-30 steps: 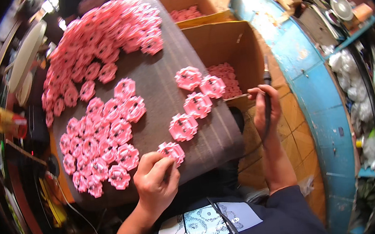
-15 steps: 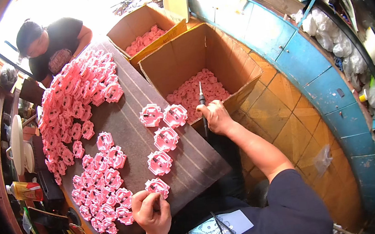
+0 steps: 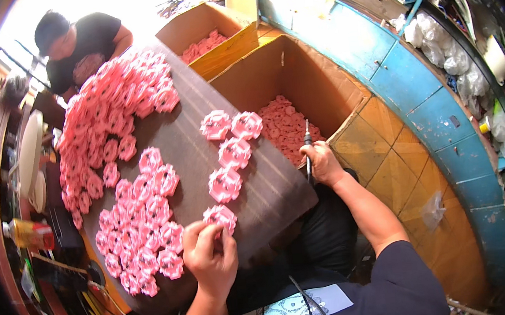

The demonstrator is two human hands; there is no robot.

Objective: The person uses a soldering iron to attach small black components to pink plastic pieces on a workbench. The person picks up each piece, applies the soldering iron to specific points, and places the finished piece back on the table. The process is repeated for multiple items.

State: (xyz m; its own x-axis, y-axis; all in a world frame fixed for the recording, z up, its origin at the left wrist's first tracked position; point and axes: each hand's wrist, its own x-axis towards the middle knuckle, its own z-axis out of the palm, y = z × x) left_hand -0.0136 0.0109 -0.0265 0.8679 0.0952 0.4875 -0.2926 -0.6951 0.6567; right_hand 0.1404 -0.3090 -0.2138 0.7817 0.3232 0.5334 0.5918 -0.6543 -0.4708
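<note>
My left hand (image 3: 210,254) is closed in a pinch at a pink flower-shaped piece (image 3: 220,216) near the mat's edge; what the fingertips hold is too small to make out. My right hand (image 3: 322,163) grips a soldering iron (image 3: 306,137), its tip pointing up, in front of the large box. Several similar pieces (image 3: 223,182) lie in a short line beyond my left hand. A group of them (image 3: 135,240) lies left of it, and a big heap (image 3: 108,102) covers the far left of the dark mat (image 3: 269,199).
A co-worker (image 3: 83,43) bends over the far left end. Cardboard boxes holding pink pieces (image 3: 340,80) (image 3: 243,38) stand along the right. A blue cabinet (image 3: 418,91) curves past tiled floor (image 3: 380,144). A bottle (image 3: 29,233) and white dishes (image 3: 30,153) crowd the left side.
The view has swung upward, bringing the co-worker into sight. My right hand has shifted toward the large box with the iron. My left hand has stayed at the same pink piece.
</note>
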